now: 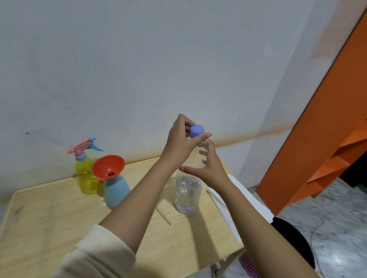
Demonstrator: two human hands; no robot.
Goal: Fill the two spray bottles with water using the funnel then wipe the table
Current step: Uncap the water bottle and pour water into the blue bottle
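Note:
A clear water bottle stands upright on the wooden table. My left hand pinches its blue cap at the top. My right hand wraps around the bottle's neck just below the cap. To the left, an orange funnel sits tilted in the mouth of a light blue spray bottle. Behind that stands a yellow spray bottle with its pink and blue trigger head on.
White paper sheets lie at the table's right edge. A black bin and a pink basket stand on the marble floor to the right. An orange shelf unit rises at far right. The wall runs along the table's back.

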